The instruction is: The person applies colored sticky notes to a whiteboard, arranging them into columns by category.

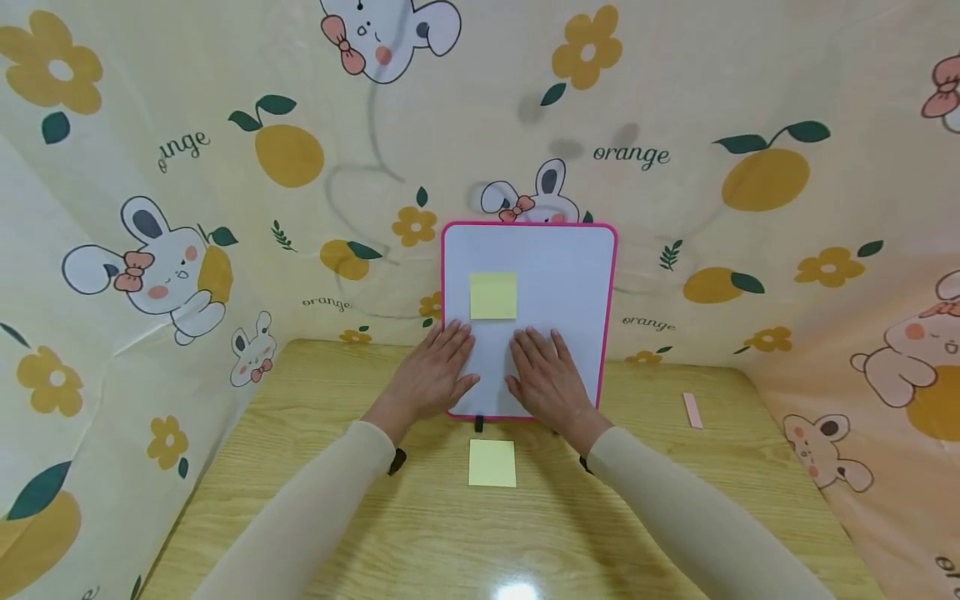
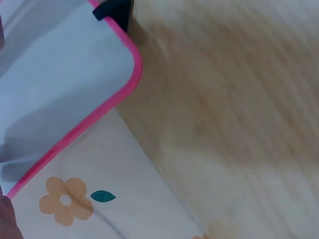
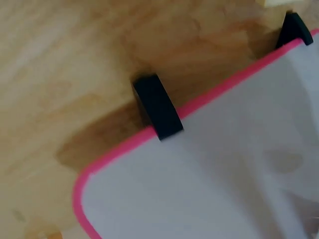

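A small whiteboard with a pink rim stands upright against the patterned backdrop. One yellow sticky note is on its upper left part. My left hand lies on the board's lower left side, fingers straight and just below the note. Lower right, my right hand rests on the white surface with its fingers extended. Black stand clips grip the bottom rim in the right wrist view. Only bits of my left fingers show at the left wrist view's edge.
On the wooden table, a second yellow sticky note or pad lies in front of the board. A narrow pink strip is off to the right. Printed cloth encloses the back and sides.
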`<state>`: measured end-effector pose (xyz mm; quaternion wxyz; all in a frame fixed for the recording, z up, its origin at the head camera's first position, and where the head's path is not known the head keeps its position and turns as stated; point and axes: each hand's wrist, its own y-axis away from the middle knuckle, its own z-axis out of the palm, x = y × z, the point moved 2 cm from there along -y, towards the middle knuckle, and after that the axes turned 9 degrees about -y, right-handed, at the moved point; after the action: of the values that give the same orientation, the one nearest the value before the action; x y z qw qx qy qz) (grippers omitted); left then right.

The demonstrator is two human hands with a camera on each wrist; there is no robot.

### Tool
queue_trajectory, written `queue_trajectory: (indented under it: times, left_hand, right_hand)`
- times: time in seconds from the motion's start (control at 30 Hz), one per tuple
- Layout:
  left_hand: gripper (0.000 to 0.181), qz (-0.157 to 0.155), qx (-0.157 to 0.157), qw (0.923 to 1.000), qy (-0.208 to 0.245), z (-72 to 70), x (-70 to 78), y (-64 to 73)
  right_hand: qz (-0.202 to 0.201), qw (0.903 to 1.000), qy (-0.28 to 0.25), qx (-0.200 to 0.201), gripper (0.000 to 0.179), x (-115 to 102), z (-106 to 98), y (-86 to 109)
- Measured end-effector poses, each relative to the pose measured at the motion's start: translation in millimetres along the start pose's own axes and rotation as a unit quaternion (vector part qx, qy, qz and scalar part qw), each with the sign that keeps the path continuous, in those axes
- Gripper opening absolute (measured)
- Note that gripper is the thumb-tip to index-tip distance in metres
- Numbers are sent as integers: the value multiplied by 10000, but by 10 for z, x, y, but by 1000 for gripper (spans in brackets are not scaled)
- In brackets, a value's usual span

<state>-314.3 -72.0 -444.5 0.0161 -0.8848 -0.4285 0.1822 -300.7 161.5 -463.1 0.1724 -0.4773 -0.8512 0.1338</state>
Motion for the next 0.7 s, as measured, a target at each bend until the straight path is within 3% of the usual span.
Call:
queue_trajectory:
  times: [0.2, 0.47, 0.7]
  left_hand:
    - [75, -114, -23, 9979, 643, 64, 102, 217]
    - [76, 20, 17, 9939, 1104, 196, 339, 559]
    - [81, 129, -283, 9891, 1439, 333, 574, 865]
  right_hand:
    - [52, 9987, -202, 475, 56, -48, 30, 202]
    - [58, 9957, -794, 474, 50, -174, 110, 507]
    - [-243, 9935, -972, 546, 48, -336, 194, 744]
